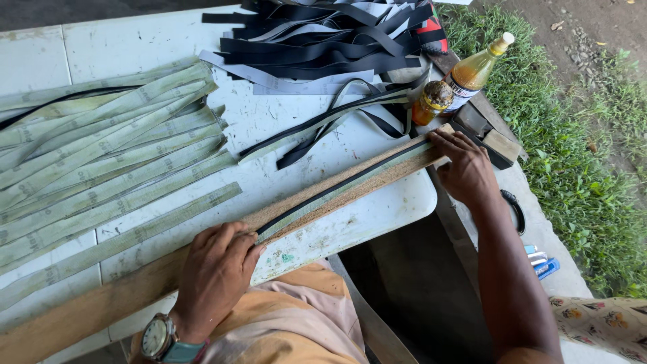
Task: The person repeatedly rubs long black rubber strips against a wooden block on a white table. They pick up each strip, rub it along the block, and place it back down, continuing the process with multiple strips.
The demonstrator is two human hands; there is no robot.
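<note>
A long wooden board [135,286] lies slantwise along the near edge of a white table [283,114]. On it rests a narrow strip [350,185], pale green with a black band along one side. My left hand [216,273], with a wristwatch on the wrist, presses the strip's near end flat on the board. My right hand [465,168] presses its far end down at the board's far tip. Both hands lie flat with fingers together on the strip.
Several pale green strips [101,168] lie side by side at the left. A heap of black and grey strips [330,40] fills the far side. Two bottles of amber liquid [472,71] stand at the right edge, by wooden blocks [495,138]. Grass lies beyond.
</note>
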